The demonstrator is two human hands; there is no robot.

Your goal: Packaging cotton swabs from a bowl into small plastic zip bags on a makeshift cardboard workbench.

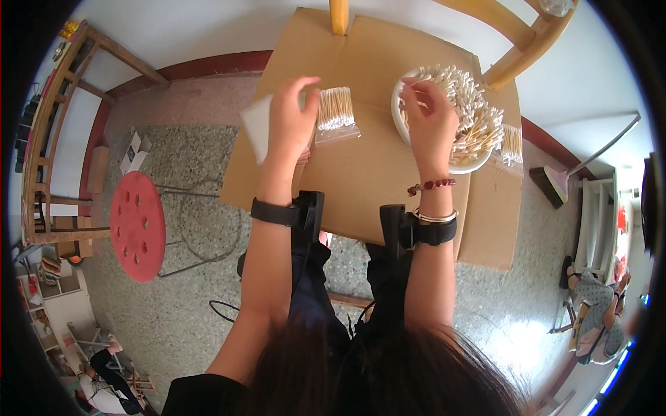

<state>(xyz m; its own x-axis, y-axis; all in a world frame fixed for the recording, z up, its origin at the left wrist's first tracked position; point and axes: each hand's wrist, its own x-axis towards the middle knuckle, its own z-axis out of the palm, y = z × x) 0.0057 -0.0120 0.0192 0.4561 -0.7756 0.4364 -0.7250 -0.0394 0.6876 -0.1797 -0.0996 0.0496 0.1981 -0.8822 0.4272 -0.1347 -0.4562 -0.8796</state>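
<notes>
Swabs [336, 109] in clear bag [338, 135]

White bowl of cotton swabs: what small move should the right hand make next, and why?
Probably pinch a few cotton swabs: the right hand is curled over the white bowl, the left hand beside a clear bag of swabs. Whether the right holds any is unclear.

The right hand [433, 126] hides some swabs [479, 104] in the bowl [472, 168]; behind the bowl, the chair [533, 47] is cut off.
</notes>
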